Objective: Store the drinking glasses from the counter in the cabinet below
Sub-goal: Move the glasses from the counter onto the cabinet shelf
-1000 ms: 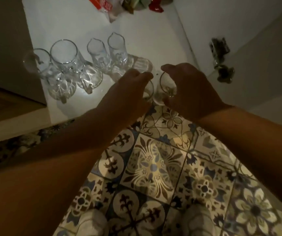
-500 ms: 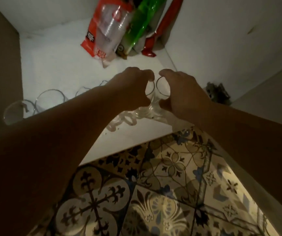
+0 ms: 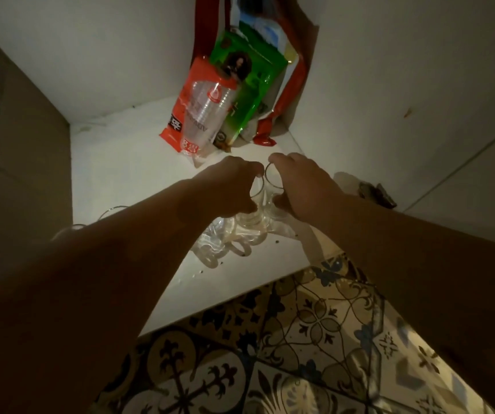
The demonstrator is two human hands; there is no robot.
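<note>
Both clear drinking glasses [image 3: 262, 201] carried deeper onto white cabinet shelf [image 3: 138, 162]; one gripped by left hand [image 3: 228, 189], one by right hand [image 3: 297, 186]. Setting-down step judged; release needed next.

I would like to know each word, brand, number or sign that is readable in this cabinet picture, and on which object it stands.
No text reads with certainty.
Red packet of plastic cups: a drop-shaped logo near the top; white characters at the lower left and faint upside-down lettering on the clear part, all too blurred to read.
Green packet: a dark round picture, writing unreadable.
Drinking glasses: no markings visible.
</note>
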